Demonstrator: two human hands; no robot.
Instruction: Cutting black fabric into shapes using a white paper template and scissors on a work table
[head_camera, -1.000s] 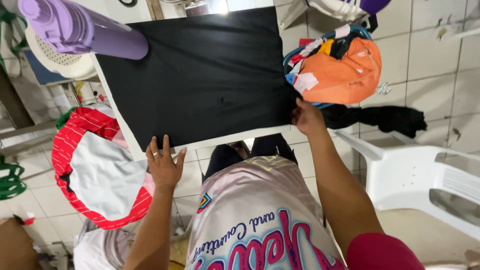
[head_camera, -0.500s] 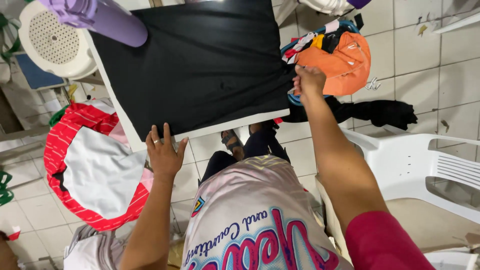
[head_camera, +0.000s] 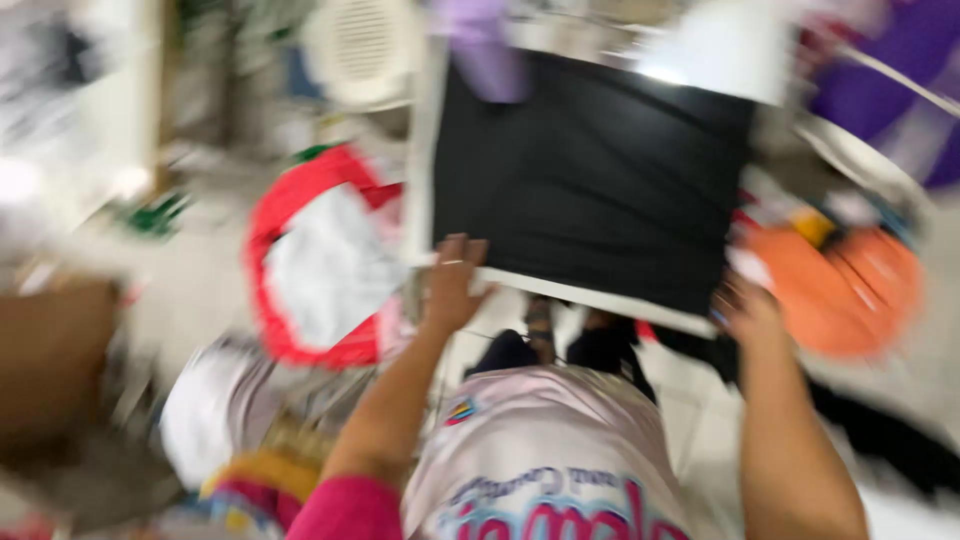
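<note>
The left hand lies flat, fingers spread, on the near left corner of the black cloth. The right hand sits at the near right corner; blur hides its fingers. The cloth covers a white board with floor open along its near edge. Since half a second ago the view has swung and both hands sit lower on the cloth. An orange bag and a red hoop flank it, smeared.
</note>
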